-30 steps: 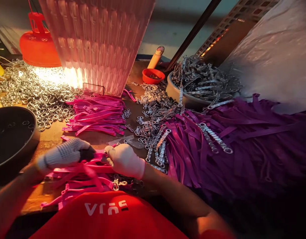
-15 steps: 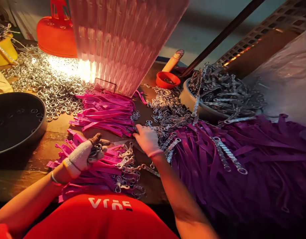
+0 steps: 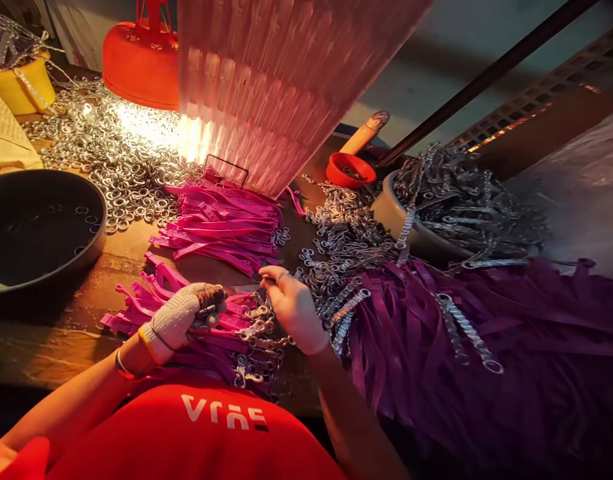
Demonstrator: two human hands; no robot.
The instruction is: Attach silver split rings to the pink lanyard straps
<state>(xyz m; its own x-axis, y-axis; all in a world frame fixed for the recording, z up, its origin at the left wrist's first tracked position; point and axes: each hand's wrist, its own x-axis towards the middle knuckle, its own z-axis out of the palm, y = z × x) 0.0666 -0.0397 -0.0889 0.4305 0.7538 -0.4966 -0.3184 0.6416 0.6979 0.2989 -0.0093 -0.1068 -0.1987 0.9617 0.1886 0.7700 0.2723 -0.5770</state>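
My left hand point(image 3: 186, 317), in a white work glove with brown fingertips, is closed round several metal rings point(image 3: 201, 321). It rests over the lower bunch of pink straps point(image 3: 154, 293), whose right ends carry metal chain links point(image 3: 259, 327). My right hand point(image 3: 294, 307) is bare, its thumb and forefinger pinched together just right of those straps. What the pinch holds is too small to make out. Above both hands lies another bunch of pink straps point(image 3: 226, 223).
Loose rings point(image 3: 111, 160) are heaped under a red lamp point(image 3: 141, 67), beside a dark bowl point(image 3: 99, 227). Metal links point(image 3: 346, 227) lie before a small red bowl point(image 3: 349, 170) and a filled tub point(image 3: 386, 200). Purple straps point(image 3: 426, 347) spread at right. A ribbed plastic sheet point(image 3: 286, 80) stands behind.
My right hand has drawn its fingers into a pinch and turned a little toward my left hand. My left fingers have curled further over the rings. The whole view has shifted slightly.
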